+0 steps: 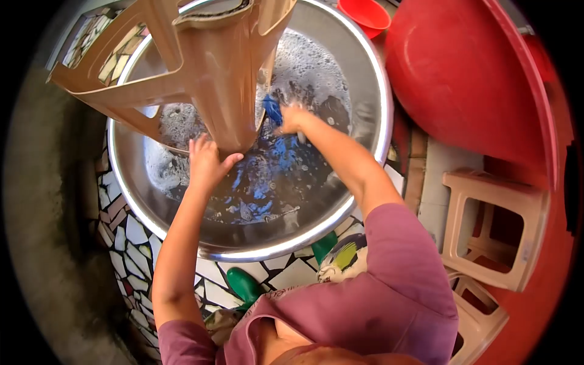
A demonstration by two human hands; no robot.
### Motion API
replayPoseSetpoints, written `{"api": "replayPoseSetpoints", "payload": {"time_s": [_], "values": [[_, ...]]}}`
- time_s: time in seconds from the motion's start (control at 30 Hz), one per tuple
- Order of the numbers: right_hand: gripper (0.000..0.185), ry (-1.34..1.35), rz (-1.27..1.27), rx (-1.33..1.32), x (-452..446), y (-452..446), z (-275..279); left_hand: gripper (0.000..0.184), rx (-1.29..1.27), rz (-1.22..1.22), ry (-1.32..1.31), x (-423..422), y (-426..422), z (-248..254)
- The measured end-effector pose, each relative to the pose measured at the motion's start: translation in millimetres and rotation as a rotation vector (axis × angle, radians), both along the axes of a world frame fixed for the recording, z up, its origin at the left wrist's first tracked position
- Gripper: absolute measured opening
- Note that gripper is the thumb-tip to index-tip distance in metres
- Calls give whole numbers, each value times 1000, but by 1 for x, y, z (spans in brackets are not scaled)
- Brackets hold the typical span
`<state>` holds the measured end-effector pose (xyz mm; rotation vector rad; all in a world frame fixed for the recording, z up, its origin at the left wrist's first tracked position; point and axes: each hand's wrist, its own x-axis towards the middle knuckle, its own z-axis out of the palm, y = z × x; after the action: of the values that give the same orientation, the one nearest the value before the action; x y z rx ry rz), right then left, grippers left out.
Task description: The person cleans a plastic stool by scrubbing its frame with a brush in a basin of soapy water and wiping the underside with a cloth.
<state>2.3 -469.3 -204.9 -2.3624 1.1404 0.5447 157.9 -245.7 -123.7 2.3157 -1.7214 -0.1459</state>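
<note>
A tan plastic stool (222,79) is tilted over a wide metal basin (372,115) of dark, soapy water (310,67), its lower edge at the water. My left hand (207,161) grips that lower edge, thumb stretched out to the right and fingers on the plastic. Pinched in my right hand (292,119) is a blue cloth (272,109), against or very near the stool's right side; the hand is slightly blurred. Blue patches (261,188) show on the water below; whether they are reflections or something submerged, I cannot tell.
A big red tub (468,73) leans at the right, with a small red bowl (366,17) behind the basin. Two more tan stools (496,228) lie on the right. Green boots (243,285) stand on the broken-tile floor (131,249) by the basin's near rim.
</note>
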Motion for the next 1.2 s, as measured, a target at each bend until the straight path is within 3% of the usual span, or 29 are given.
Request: {"api": "replayPoseSetpoints", "payload": {"time_s": [0.03,0.07,0.13,0.17,0.23,0.27,0.33,0.4,0.43,0.47,0.5,0.53,0.6,0.67,0.7,0.73,0.77,0.83,0.93,1.0,1.07,1.13,1.2], "values": [[63,105,157,156,9,-12,-53,46,134,52,278,-3,-7,9],[50,120,-5,83,1,11,-47,36,120,87,477,4,-7,-10],[45,157,257,98,-10,28,-32,35,109,212,666,4,-7,-22],[45,163,267,95,-10,37,-24,35,103,221,672,2,-7,-25],[45,389,608,88,-1,49,-12,34,71,222,617,-4,-8,-20],[45,403,622,84,-3,47,-6,34,63,234,630,-7,-7,-18],[51,238,697,367,-9,34,4,35,19,153,451,-17,-4,-6],[48,-86,322,593,-35,-7,12,40,-56,140,401,-32,4,10],[50,-188,210,480,-46,-26,7,42,-111,145,370,-39,10,10],[49,-272,153,190,-55,-42,-10,44,-162,147,338,-44,16,10],[47,-139,18,144,-58,-51,2,48,-224,136,353,-50,21,13],[45,-205,-106,-8,-62,-51,-3,49,-205,154,294,-57,28,16],[43,-196,-111,-218,-64,-39,-20,46,-191,175,369,-69,37,23],[45,-358,244,-22,-77,-53,-74,44,-283,185,339,-80,42,20],[43,-85,281,66,-62,-27,-24,43,-302,160,376,-81,41,24],[39,-153,394,74,-69,-14,-3,43,-326,129,408,-84,43,29],[41,-34,378,151,-61,-5,35,43,-407,102,349,-87,44,31],[45,-95,196,265,-66,1,78,45,-444,119,381,-93,49,43],[47,-675,-289,413,-96,-1,112,46,-519,116,384,-98,58,58],[44,-941,-519,645,-114,-7,122,47,-512,88,364,-107,62,66],[44,-1039,-579,667,-106,-10,111,45,-544,71,360,-117,62,65],[45,-1150,-472,880,-66,19,148,43,-521,51,357,-127,63,66],[44,-1212,-421,1090,-32,27,150,41,-525,43,374,-133,64,59]]}}
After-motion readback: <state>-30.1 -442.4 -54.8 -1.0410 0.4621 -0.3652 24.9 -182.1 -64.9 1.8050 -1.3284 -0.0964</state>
